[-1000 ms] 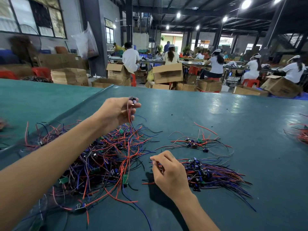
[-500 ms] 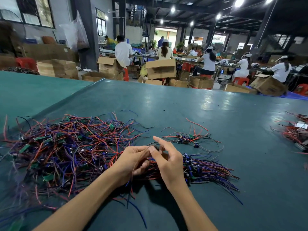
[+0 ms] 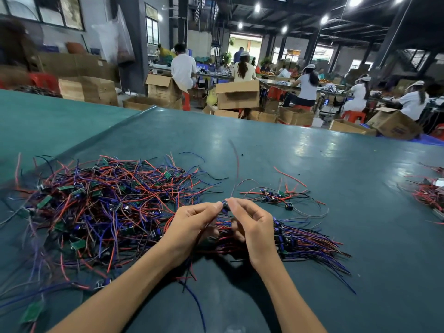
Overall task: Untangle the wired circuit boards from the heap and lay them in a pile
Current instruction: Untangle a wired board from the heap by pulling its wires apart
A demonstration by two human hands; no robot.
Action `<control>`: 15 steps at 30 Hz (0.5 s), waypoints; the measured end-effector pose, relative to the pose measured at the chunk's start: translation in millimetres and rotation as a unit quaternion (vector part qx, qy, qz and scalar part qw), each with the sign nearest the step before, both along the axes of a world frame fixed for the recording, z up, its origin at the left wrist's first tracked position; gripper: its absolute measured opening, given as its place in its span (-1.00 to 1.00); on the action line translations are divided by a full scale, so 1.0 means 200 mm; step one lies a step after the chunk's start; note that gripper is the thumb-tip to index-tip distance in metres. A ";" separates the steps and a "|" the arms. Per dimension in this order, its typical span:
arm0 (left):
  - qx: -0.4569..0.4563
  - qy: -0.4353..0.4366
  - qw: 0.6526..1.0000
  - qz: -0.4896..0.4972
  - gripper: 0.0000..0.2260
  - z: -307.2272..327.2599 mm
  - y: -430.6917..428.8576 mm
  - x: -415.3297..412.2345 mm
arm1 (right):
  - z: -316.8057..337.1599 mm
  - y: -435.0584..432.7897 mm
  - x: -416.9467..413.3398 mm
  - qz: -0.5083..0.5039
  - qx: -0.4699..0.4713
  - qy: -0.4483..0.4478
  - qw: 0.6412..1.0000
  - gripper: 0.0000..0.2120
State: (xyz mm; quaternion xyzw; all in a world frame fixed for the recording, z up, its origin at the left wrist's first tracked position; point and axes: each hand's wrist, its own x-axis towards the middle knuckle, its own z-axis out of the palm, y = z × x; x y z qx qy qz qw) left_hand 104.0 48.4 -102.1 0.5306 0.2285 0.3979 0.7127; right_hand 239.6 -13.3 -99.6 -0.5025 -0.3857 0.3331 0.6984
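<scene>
**One board pinched between both hands**

Holding a small wired circuit board [image 3: 225,205] above the counter [image 3: 312,152], near the middle of the view. Pinched from nine o'clock by the left hand [image 3: 192,219], fingers [image 3: 208,209] curled and grasping it. Pinched from three o'clock by the right hand [image 3: 254,227], fingers [image 3: 237,205] likewise closed on it. Thin leads trailing down between the wrists toward six o'clock. Tangled heap [image 3: 108,207] of red, blue and black wire at nine o'clock, beside the left forearm. Combed pile [image 3: 310,241] at three to four o'clock, partly behind the right hand. Small loose cluster [image 3: 274,197] at one o'clock. Another tangle [image 3: 430,193] well apart at three o'clock.
</scene>
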 end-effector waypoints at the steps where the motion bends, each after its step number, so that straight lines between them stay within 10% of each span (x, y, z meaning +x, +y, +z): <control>1: 0.005 0.001 1.000 0.015 -0.76 0.00 0.00 0.00 | 0.00 0.00 -0.01 0.018 0.003 -0.009 1.000 -0.81; 15: -0.097 -0.055 0.992 -0.059 -0.80 0.05 0.07 -0.06 | 0.03 0.00 -0.03 0.114 -0.032 0.118 0.986 -0.69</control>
